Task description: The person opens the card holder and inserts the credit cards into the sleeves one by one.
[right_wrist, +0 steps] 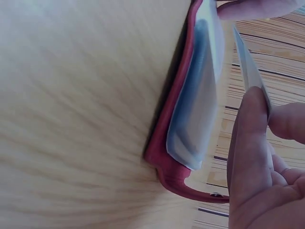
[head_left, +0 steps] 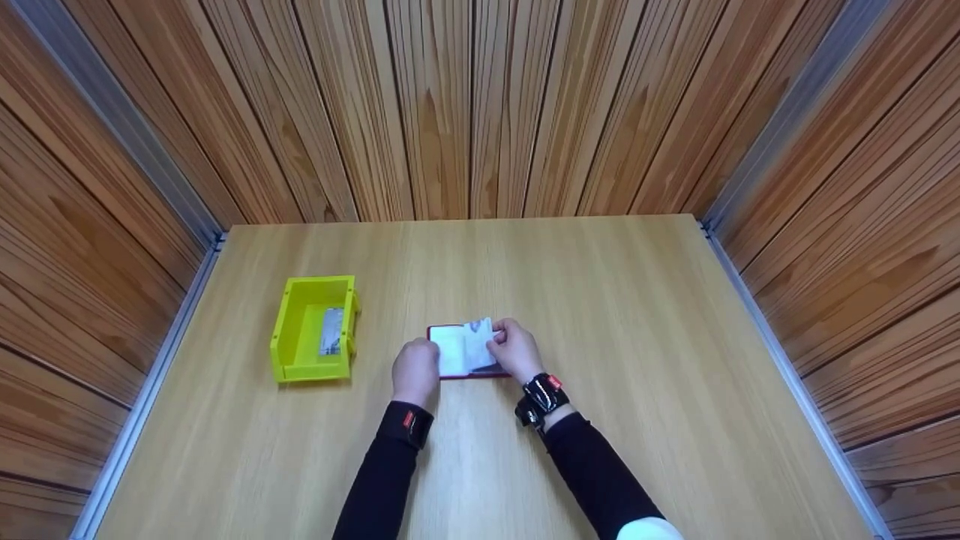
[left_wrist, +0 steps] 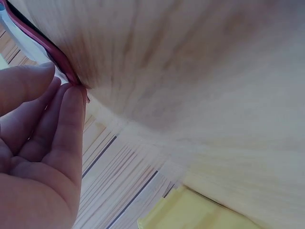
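Peeling a thin clear sheet [head_left: 480, 331] off a red-cased device [head_left: 459, 352] that lies flat near the middle of the table [head_left: 600, 300], between the 2 hands. Right hand [head_left: 516, 348]: thumb and forefinger pinch the sheet's lifted edge, seen in the right wrist view as a pale film [right_wrist: 248, 62] raised clear of the glossy face [right_wrist: 195, 105] within the red rim [right_wrist: 167, 157]. Left hand [head_left: 416, 369]: straight fingertips [left_wrist: 71, 102] press against the case's left edge [left_wrist: 52, 57], steadying it. Step in hand, as judged: separation is part done, with the sheet free on the right side only. The next move calls for an even pull across the face while the left fingers hold the case down. A yellow bin [head_left: 313, 328] with a flat packet [head_left: 331, 331] inside stands well apart to the left.
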`<state>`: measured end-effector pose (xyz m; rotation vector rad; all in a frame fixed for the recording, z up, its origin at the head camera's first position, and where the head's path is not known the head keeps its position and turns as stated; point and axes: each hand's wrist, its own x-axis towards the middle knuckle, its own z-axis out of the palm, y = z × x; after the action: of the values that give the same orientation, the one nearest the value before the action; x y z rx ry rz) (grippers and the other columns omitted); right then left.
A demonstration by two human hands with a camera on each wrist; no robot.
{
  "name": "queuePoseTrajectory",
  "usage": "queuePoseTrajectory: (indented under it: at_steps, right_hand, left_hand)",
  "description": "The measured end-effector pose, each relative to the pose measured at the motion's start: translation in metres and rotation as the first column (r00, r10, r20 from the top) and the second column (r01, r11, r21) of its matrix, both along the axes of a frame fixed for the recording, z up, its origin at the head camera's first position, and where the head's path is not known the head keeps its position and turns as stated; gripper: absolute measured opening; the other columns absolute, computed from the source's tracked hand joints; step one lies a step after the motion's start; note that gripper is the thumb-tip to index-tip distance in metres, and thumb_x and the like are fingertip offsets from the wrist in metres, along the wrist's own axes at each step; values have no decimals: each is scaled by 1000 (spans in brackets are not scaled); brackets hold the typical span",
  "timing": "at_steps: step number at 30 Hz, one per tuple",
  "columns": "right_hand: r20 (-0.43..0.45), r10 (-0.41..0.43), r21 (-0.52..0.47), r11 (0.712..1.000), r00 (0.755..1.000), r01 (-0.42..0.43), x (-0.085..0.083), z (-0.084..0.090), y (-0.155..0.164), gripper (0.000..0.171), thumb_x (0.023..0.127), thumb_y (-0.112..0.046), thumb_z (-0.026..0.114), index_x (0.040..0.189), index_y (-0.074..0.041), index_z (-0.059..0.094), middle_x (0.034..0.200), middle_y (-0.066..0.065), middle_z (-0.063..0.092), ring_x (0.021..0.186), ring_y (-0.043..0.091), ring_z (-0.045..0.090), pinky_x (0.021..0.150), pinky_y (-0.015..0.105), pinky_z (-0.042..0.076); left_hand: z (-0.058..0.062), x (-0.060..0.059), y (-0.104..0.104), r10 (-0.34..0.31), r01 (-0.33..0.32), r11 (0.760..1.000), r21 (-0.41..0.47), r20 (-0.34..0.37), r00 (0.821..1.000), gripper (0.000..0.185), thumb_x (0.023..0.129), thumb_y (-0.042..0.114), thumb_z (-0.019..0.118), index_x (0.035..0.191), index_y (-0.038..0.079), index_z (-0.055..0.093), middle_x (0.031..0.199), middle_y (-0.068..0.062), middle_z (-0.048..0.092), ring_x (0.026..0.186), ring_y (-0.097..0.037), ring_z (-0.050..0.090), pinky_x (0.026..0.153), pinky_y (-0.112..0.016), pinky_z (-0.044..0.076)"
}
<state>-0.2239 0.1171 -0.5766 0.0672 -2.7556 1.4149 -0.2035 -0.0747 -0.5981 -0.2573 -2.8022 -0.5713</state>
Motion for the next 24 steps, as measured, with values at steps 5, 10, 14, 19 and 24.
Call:
queuePoseTrajectory:
  at_steps: [5,10,14,19,24]
  right_hand:
    - [40,6,31,999,999,-7,-1,-2,-1,22,83,-3,70,104,2,63,79,3,61,73,18,58,68,32,49]
    - [57,17,61,998,998,-20,-4,-6,-3,22,83,-3,70,103,2,63,80,4,61,75,19,57,70,34,49]
    - [44,28,78,996,999,-31,-5,-8,-3,23,82,-4,72,102,2,63,80,5,62,76,21,59,70,34,49]
    - [60,27,91,995,998,-32,-7,-8,-5,22,81,-4,71,101,2,63,78,3,59,74,20,56,68,33,48]
    - [85,19,102,994,996,-28,-10,-8,-6,22,81,-4,71,101,1,64,78,2,58,74,19,56,69,33,48]
  left_hand:
    - [0,0,1,-1,0,1000,-21,-24,1000,22,82,-7,55,63,5,55,69,-10,56,64,-31,58,58,-45,49]
    - [0,0,1,-5,5,999,-44,-13,1000,19,83,-8,56,68,2,61,71,-11,58,66,-31,60,60,-44,50]
    - [0,0,1,0,0,998,-61,-10,1000,19,83,-9,57,69,2,62,71,-11,57,67,-30,59,60,-43,51]
    - [1,0,1,0,0,998,-58,2,1000,18,83,-10,57,70,1,62,71,-11,57,67,-29,59,60,-43,50]
    - [1,0,1,-4,5,999,-32,7,1000,20,82,-11,57,67,2,59,70,-11,56,66,-30,58,59,-44,49]
